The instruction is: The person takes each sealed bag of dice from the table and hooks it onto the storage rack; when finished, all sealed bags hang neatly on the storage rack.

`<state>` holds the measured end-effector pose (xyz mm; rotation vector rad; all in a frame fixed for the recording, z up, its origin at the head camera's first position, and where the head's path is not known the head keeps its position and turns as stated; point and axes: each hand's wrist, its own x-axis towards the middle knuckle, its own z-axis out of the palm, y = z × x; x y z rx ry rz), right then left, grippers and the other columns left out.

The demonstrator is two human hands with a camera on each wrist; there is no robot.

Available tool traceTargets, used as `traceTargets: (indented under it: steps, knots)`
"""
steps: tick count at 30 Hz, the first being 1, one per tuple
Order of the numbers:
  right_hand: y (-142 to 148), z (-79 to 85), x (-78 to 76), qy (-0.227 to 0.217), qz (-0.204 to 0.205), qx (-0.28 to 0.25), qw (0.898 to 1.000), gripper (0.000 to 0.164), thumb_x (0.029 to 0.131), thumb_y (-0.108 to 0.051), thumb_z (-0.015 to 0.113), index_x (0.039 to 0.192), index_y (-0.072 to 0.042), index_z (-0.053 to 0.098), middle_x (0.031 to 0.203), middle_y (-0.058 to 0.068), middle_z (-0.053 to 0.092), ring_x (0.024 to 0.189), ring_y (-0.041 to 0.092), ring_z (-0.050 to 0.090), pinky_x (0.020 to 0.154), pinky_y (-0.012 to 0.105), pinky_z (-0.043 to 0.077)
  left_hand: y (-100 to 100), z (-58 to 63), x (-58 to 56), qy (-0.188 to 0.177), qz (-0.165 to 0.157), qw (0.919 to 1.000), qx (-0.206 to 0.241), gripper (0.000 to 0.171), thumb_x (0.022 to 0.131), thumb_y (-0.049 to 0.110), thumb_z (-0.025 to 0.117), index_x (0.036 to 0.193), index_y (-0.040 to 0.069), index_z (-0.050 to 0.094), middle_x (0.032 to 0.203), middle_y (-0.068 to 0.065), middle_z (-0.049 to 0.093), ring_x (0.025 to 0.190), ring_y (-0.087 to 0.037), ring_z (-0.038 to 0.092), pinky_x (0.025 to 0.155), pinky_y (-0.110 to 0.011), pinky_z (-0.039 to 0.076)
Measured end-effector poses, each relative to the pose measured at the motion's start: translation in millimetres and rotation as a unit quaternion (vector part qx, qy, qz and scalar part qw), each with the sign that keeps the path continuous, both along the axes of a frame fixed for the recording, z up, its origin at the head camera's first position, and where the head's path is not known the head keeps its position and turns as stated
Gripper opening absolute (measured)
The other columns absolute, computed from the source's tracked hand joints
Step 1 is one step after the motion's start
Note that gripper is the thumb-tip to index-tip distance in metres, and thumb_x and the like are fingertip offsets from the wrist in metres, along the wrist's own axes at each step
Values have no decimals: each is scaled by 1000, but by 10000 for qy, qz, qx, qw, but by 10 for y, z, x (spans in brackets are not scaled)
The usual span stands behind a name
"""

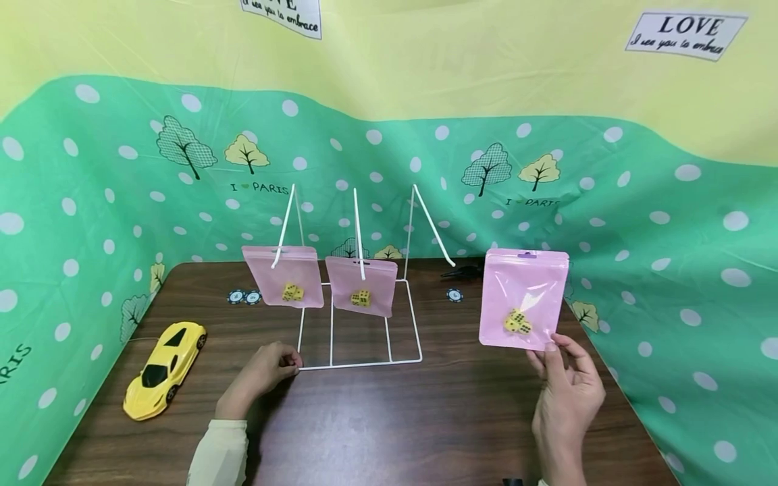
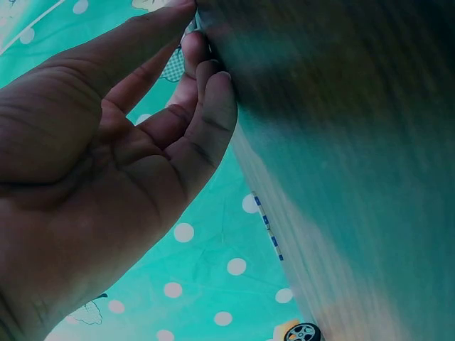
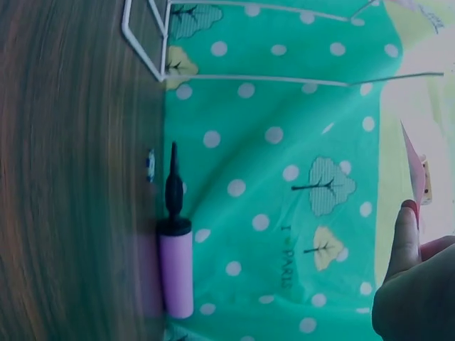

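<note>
My right hand pinches the lower right corner of a pink zip bag and holds it upright above the table. Yellow dice show through its clear front. In the right wrist view the same bag appears nearly edge-on. At the front left corner of a white wire rack, my left hand grips the base wire between thumb and fingers. Two more pink bags, a left one and a middle one, hang on the rack's left and middle hooks. The right hook carries no bag.
A yellow toy car stands at the left of the brown table. Poker chips lie behind, a pair left and one chip right. A pink hand pump with black nozzle lies at the back right. Green cloth surrounds the table.
</note>
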<state>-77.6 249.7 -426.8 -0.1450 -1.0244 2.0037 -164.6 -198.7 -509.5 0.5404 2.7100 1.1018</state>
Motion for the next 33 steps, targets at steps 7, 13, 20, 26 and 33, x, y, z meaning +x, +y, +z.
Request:
traceTargets:
  steps: [7, 13, 20, 26, 33]
  knots:
    - [-152, 24, 24, 239, 323, -206, 9990, 19, 96, 20, 67, 112, 28, 63, 102, 27, 67, 76, 23, 77, 73, 35, 62, -9, -11, 3, -22, -2, 10000, 4, 17, 92, -8, 77, 84, 7, 73, 79, 3, 64, 74, -12, 56, 67, -29, 48]
    - [-291, 34, 48, 178, 515, -166, 9984, 16, 96, 20, 66, 111, 25, 65, 104, 27, 66, 77, 23, 78, 74, 34, 62, -9, -12, -1, -98, 66, 9999, -45, 19, 92, -8, 77, 84, 8, 73, 79, 4, 64, 74, -12, 56, 67, -29, 48]
    - [-427, 33, 64, 280, 718, -142, 9969, 14, 97, 21, 64, 110, 25, 65, 104, 26, 64, 77, 21, 76, 74, 33, 62, -1, -8, 0, -110, 63, 9999, -12, 19, 92, -8, 77, 83, 8, 73, 79, 4, 64, 74, -11, 56, 67, -29, 48]
    - [-472, 41, 79, 279, 760, -37, 9967, 15, 97, 20, 65, 111, 25, 65, 104, 26, 65, 79, 21, 76, 75, 33, 62, -3, -19, 10, -67, 41, 10000, -33, 19, 92, -8, 77, 83, 8, 72, 79, 4, 64, 74, -10, 55, 67, -28, 48]
    - [-501, 56, 95, 406, 855, -26, 9955, 14, 97, 20, 64, 111, 24, 66, 105, 26, 65, 79, 21, 76, 75, 33, 62, -4, -11, 5, -68, 97, 9999, -56, 18, 93, -7, 77, 84, 8, 72, 80, 3, 63, 74, -10, 55, 67, -28, 48]
